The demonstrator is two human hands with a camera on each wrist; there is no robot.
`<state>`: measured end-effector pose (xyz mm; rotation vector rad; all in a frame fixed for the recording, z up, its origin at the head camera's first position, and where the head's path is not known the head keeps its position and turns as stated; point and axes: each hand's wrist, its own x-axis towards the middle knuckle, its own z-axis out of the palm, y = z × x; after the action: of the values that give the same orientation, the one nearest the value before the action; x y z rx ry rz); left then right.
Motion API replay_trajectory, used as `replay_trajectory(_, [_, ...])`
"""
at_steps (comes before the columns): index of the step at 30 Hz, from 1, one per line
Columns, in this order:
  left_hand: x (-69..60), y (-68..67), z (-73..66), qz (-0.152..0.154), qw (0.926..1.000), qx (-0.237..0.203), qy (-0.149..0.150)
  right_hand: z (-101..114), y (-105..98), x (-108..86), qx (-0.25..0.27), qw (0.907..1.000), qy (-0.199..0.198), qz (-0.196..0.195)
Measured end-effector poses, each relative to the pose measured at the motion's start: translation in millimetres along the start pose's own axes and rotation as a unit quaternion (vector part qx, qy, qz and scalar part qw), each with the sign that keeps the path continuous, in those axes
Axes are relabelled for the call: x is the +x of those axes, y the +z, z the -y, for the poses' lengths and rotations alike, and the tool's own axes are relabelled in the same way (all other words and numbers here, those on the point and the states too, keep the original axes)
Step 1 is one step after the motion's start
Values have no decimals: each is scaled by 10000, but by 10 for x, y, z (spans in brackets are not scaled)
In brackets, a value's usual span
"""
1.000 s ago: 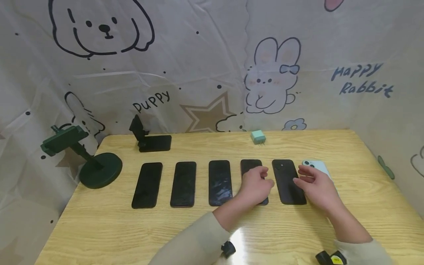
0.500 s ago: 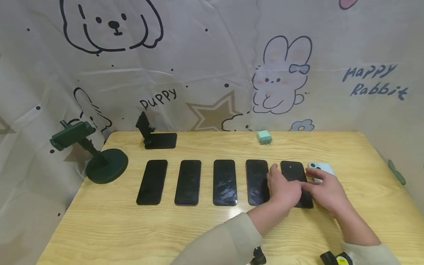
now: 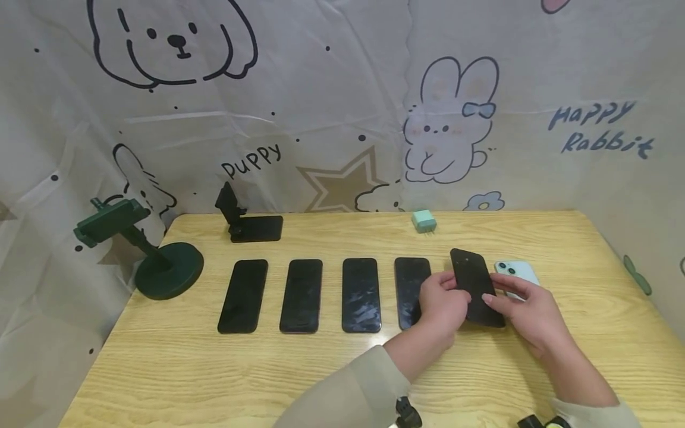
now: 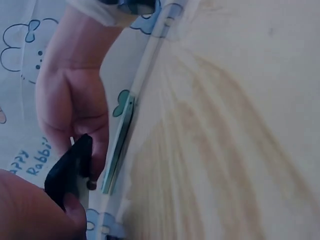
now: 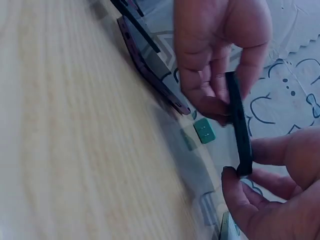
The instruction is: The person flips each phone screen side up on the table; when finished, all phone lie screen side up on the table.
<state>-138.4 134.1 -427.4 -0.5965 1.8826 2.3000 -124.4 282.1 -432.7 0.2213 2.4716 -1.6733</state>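
Note:
Both hands hold a black smartphone (image 3: pixel 473 288) off the table, its far end tilted up and its back with a camera facing up. My left hand (image 3: pixel 445 302) grips its left edge, thumb on top. The right hand (image 3: pixel 530 310) pinches the right edge between thumb and fingers. In the right wrist view the smartphone (image 5: pixel 240 127) shows edge-on between the two hands. A light-blue smartphone (image 3: pixel 521 272) lies just beyond my right hand, partly hidden by it. Left of my left hand, another dark smartphone (image 3: pixel 411 285) lies flat, partly covered by the hand.
Three more dark smartphones (image 3: pixel 361 295) lie in a row to the left. A green phone stand (image 3: pixel 168 270) stands at the far left, a black folding stand (image 3: pixel 257 229) at the back. A mint charger plug (image 3: pixel 424 221) sits near the table's back edge, before a printed cloth.
My left hand has moved right from the neighbouring dark smartphone to the black one. Both hands have taken hold of it and lifted it from the table.

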Motion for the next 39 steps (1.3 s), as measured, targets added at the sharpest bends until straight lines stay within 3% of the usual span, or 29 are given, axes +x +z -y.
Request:
replay_trajectory(7, [37,-46,-95,895,9957,-228,23,21,52,-64,1039,9937,-282,320])
replay_trajectory(12, [42,-65,-111,1316,9913,-5,104,55,45,-103,2103,9747,-295,694])
replay_trajectory(15, [42,-78,-95,1386,9884,587,211,79,33,-134,2584,9607,-395,928])
replay_trajectory(18, [50,-95,-81,1250,9851,1106,412,96,16,-167,3084,9416,-637,1196])
replay_trajectory(22, [58,-116,-78,736,9854,1400,623,112,10,-158,3597,9119,-1123,1625])
replay_trajectory(25, [62,-122,-89,389,9853,1482,756,114,22,-136,3757,9028,-1312,1633])
replay_trajectory(27, [63,-117,-101,226,9846,1538,802,98,36,-134,3730,9097,-1262,1316])
replay_trajectory(30, [67,-101,-117,97,9849,1558,753,71,45,-146,3469,9321,-903,529])
replay_trajectory(34, [68,-105,-118,181,9853,1584,607,18,44,-132,2678,9617,-528,-246])
replay_trajectory(39, [63,-113,-76,288,9836,1684,586,-32,14,-101,2073,9773,-295,-315])
